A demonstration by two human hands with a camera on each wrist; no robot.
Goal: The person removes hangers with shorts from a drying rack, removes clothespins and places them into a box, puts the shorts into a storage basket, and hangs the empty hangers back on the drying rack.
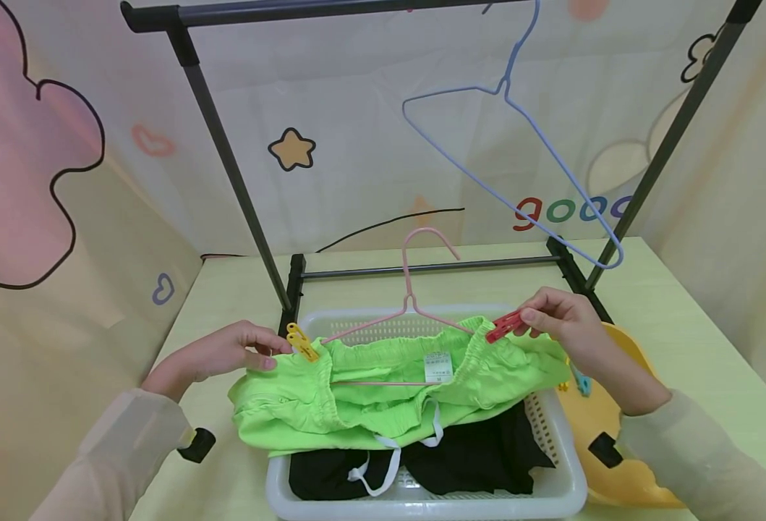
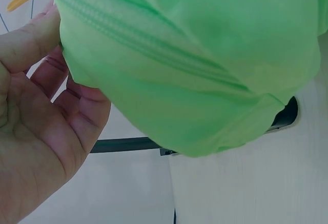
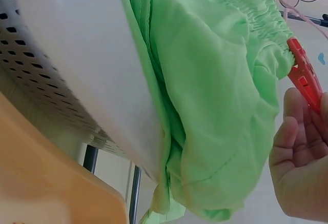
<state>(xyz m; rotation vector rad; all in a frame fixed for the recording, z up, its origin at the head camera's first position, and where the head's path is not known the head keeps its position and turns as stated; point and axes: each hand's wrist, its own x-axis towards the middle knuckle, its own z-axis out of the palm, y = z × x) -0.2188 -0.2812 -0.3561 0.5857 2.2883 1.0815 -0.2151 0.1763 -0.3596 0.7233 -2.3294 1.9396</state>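
Observation:
Lime-green shorts (image 1: 383,383) with a white drawstring and a label lie across a white basket (image 1: 568,470). Inside their elastic waistband sits a pink hanger (image 1: 409,275), its hook pointing up. A yellow clothespin (image 1: 302,343) is clipped at the waistband's left end. Just beside it, my left hand (image 1: 233,352) grips the edge of the shorts' fabric between thumb and fingers. At the waistband's right part, my right hand (image 1: 565,322) pinches a red clothespin (image 1: 505,327). In the right wrist view, the tip of the red clothespin (image 3: 306,75) meets the gathered waistband.
Black clothing (image 1: 474,456) lies in the basket under the shorts. A blue hanger (image 1: 480,181) hangs from the black rack (image 1: 330,13) above. To the right stands a yellow tray (image 1: 623,477) with several clothespins, including a blue clothespin (image 1: 581,381). The rack's base runs behind the basket.

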